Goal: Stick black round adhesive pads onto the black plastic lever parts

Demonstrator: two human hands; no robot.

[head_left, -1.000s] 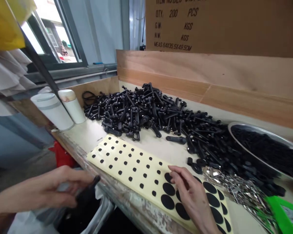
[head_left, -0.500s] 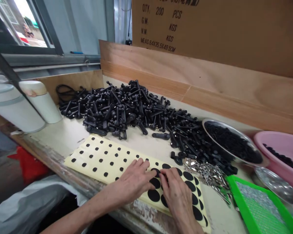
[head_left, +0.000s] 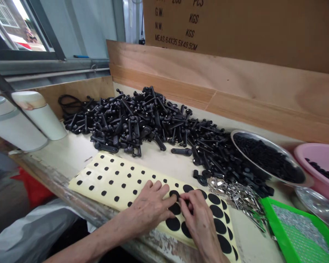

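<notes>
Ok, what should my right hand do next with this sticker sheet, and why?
Probably peel that black sticker disc slowly off the backing sheet: the fingertips of your right hand sit right at it, and your left hand lies flat on the sheet, steadying it.

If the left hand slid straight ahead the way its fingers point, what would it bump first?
Probably the right hand, whose fingertips sit just ahead of the left hand. They look almost touching, but depth is hard to judge here.
</notes>
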